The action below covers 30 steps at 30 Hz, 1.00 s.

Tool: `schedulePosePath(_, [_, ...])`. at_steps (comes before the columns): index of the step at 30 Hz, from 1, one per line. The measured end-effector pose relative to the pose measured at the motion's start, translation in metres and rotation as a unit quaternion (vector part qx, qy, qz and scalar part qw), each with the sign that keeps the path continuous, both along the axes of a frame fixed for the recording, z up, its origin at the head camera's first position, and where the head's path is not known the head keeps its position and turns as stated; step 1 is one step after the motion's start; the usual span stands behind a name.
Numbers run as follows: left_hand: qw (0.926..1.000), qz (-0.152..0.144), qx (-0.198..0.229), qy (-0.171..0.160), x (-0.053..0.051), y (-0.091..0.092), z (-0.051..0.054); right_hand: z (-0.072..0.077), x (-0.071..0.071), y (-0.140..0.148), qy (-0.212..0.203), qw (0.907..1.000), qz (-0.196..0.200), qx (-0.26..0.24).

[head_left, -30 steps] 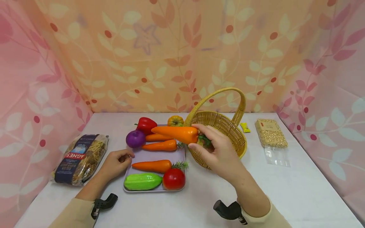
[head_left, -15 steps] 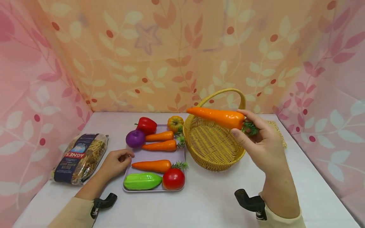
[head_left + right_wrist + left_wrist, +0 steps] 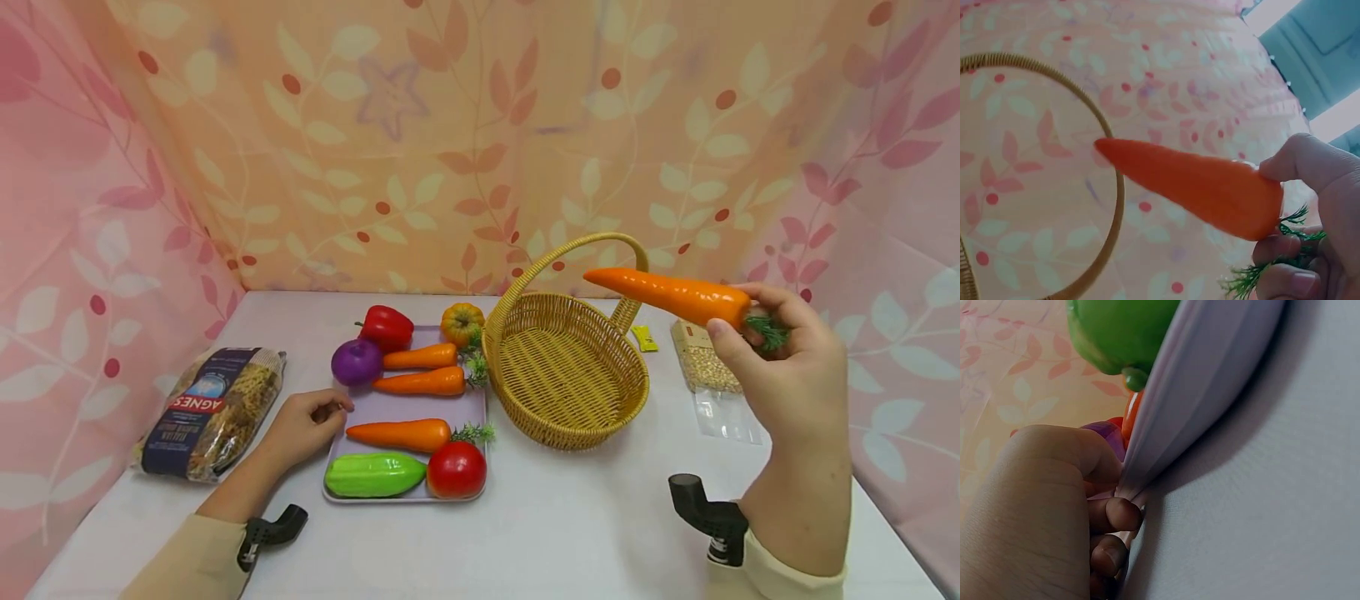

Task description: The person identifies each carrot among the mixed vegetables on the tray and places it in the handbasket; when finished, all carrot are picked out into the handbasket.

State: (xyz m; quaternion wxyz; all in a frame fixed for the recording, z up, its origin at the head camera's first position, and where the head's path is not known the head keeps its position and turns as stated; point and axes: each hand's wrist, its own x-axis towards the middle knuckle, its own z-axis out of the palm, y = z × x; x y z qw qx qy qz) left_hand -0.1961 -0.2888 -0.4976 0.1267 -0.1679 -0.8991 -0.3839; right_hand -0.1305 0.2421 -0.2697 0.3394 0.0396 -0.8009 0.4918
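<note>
My right hand pinches an orange carrot by its thick leafy end, held in the air to the right of the wicker basket, its tip pointing left near the handle. The right wrist view shows the same carrot between thumb and fingers. My left hand touches the left edge of the lilac tray, fingers curled at its rim, as the left wrist view also shows. Several carrots, a red pepper, a purple onion, a green vegetable and a tomato are on the tray.
A small pumpkin sits at the tray's back right corner. A pasta bag lies left of the tray. Right of the basket are a yellow wrapped piece and a bag of grains, partly behind my right hand and carrot.
My right hand has carried the carrot from above the tray, across the basket, to its right side. The basket's inside is now uncovered. My left hand has stayed at the tray.
</note>
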Motion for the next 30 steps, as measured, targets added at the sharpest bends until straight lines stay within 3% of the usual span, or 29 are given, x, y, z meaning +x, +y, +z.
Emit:
schedulePosePath(4, [1.0000,-0.002,-0.002,0.002,-0.002,0.000,0.001,-0.007,-0.012,0.010,-0.090,0.9893,-0.067,0.093])
schedulePosePath(10, [1.0000,-0.003,0.000,-0.005,-0.001,0.000,0.001,-0.028,-0.041,0.007,-0.181,0.9635,-0.071,0.183])
schedulePosePath(15, [0.9999,-0.001,0.004,-0.012,-0.001,-0.001,0.001,-0.055,-0.070,-0.011,-0.220,0.9447,-0.039,0.240])
schedulePosePath(20, [1.0000,-0.003,0.001,-0.006,-0.001,-0.001,0.000,-0.084,-0.090,-0.031,-0.247,0.9259,-0.034,0.284])
schedulePosePath(30, [0.9999,-0.005,0.004,0.013,-0.001,0.000,0.000,-0.121,-0.106,-0.051,-0.259,0.9200,-0.048,0.291])
